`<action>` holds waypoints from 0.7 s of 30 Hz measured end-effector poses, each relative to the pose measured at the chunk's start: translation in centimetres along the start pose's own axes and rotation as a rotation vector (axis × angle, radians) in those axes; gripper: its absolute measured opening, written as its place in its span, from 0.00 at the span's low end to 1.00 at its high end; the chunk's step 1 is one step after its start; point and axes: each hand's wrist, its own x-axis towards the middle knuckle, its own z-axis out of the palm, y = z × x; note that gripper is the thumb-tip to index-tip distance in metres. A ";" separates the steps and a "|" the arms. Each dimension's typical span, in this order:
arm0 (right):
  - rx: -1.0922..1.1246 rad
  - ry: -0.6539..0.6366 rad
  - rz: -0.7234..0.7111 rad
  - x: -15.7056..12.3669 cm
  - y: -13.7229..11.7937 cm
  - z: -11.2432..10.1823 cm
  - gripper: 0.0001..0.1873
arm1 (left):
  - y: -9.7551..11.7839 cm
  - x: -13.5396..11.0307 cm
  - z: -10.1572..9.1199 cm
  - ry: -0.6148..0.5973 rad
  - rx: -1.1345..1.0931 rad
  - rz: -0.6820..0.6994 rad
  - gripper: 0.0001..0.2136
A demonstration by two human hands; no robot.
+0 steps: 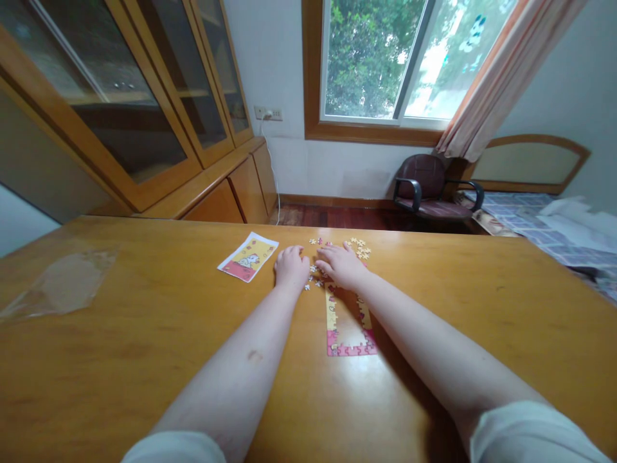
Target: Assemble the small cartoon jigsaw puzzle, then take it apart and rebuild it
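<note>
Both hands down on the counter [144, 366], close together near the far edge. Left hand [292, 267] has fingers curled and pressed together, tips down on the wood right next to small loose puzzle pieces [318, 265]; can't tell if it's pinching one. Right hand [342, 265] is angled in toward the left hand, fingers fairly flat and together, not spread, tips over the same scatter of pieces; any pinch hidden, can't tell. Hands nearly touching each other at the fingertips, pieces between and under them. More pieces in a small cluster [357, 247] just far of the right hand, near the counter's far edge. Part-built jigsaw border [351, 350], a long upright rectangle in yellow and pink, lies just near of the right hand, its far end partly under that hand. Picture card [248, 256] lies tilted just left of the left hand, not touching it. Clear plastic sheet [62, 283] flat on the counter well off to the left. Long stretch of wood on both sides and on the near side of the border, so room for the hands to move there; far edge is tight, only a short way beyond the pieces
</note>
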 end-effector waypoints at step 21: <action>-0.031 -0.134 -0.049 2.4 3.3 1.0 0.29 | -0.6 0.4 1.2 -0.190 0.032 0.294 0.22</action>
